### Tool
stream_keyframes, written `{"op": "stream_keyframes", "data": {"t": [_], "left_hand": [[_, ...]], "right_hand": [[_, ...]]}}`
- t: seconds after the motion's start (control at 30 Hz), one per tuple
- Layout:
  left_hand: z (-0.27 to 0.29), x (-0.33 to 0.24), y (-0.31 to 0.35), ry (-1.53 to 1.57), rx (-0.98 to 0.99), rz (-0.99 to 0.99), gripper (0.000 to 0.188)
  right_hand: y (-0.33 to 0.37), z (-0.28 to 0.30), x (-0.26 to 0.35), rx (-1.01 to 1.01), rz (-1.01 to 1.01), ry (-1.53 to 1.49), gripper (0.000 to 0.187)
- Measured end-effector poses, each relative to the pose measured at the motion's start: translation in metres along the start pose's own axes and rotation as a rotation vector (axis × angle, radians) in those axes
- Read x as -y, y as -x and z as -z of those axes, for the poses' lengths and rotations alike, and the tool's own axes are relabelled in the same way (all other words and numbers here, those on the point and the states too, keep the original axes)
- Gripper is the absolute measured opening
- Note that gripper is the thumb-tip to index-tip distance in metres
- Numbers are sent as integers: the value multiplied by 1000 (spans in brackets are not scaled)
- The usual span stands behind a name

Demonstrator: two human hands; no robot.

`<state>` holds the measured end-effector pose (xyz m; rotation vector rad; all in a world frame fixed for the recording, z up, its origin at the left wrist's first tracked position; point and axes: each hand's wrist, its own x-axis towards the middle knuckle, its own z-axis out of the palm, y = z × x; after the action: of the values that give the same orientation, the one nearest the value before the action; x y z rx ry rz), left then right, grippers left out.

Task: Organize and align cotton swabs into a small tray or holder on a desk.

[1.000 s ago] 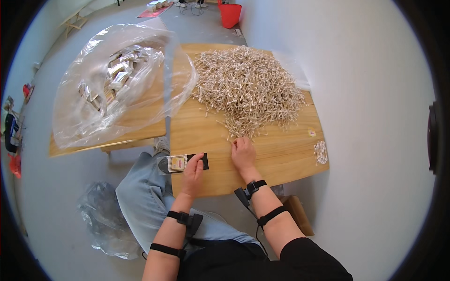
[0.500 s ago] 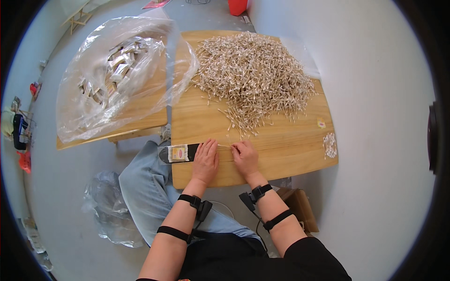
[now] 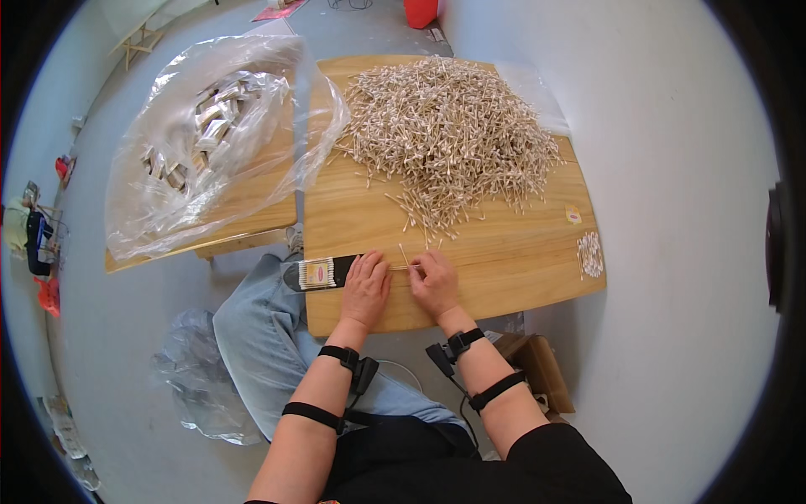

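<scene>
My left hand lies flat over the right end of a black strip, its fingers stretched forward. At the strip's left end sits a clear pack of cotton swabs with a yellow label, overhanging the table's left edge. Just right of it, my right hand is closed, thumb and fingertips pinching a cotton swab that sticks up at a slant. A thin pale stick spans the gap between the hands; its far ends are hidden under the fingers.
A big heap of loose cotton swabs covers the back of the wooden table. At the right edge lie a small swab pile and a yellow label card. A clear plastic bag of packs rests on the left table. A cardboard box stands below.
My right hand has shifted slightly left, closer to my left hand, and the swab at its fingertips now slants more to the left. My left hand has stayed nearly in place.
</scene>
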<state>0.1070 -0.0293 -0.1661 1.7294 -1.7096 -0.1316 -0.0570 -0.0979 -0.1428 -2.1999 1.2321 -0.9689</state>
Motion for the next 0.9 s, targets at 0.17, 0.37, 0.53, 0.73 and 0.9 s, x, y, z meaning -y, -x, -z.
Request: {"op": "stream_keyframes", "data": {"t": [0.17,0.37,0.53,0.73,0.9], "left_hand": [[7,-5,-3,48,9,-16,13],[1,0,1,86,-60,10,12],[1,2,1,110,-73,5,11],[2,2,2,106,-83,-12,12],[3,1,1,114,-88,-6,10]], "right_hand": [[1,5,5,-32,66,55,17],[8,5,-6,-44,32,75,16],[6,10,-8,-17,16,139,12],[4,18,-2,60,95,94,7],[4,15,-5,36,33,94,6]]}}
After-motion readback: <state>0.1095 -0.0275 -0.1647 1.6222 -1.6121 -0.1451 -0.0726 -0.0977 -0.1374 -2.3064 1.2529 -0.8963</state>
